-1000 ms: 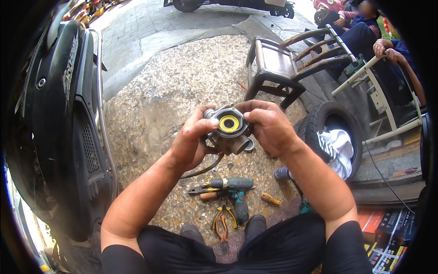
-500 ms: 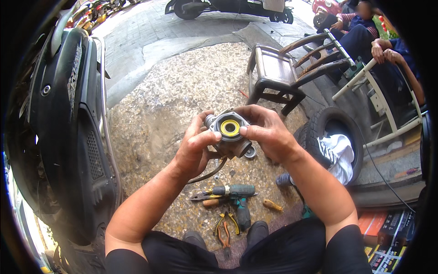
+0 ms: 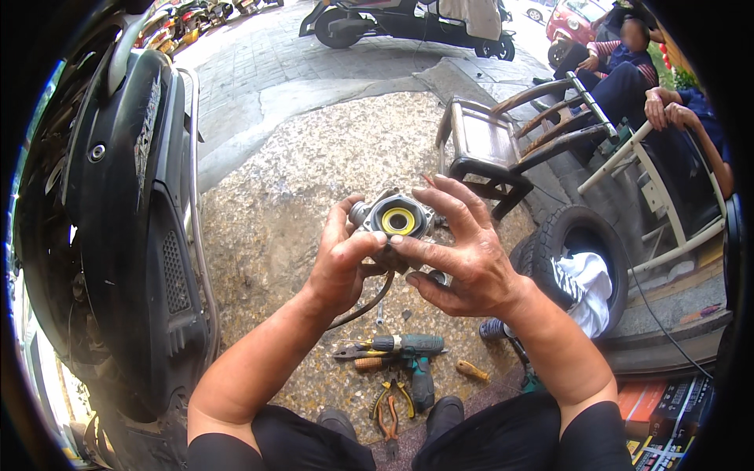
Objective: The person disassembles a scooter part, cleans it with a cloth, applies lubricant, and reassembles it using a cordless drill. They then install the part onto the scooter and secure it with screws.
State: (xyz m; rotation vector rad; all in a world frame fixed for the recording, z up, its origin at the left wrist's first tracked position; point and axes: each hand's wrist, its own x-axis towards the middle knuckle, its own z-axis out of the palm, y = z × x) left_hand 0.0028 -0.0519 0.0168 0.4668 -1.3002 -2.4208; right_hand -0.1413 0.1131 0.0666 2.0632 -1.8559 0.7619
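Observation:
My left hand grips a metal carburetor-like body with a round top opening holding a yellow ring with a dark centre; its thumb rests on the near rim, and a dark hose hangs below. My right hand has its fingers spread, the index fingertip touching the near rim beside the left thumb, the upper fingers raised. Below lie a teal drill, black-handled pliers, yellow-and-orange pliers and a small wooden-handled tool.
A black scooter stands close at left, another beyond. At right are a wooden chair, a tyre with white cloth, a pale metal frame, seated people and boxes lower right.
My right hand has loosened its hold: its fingers lifted and spread, index moving to the near rim beside the left thumb. My left hand keeps holding the metal body. The view has shifted slightly.

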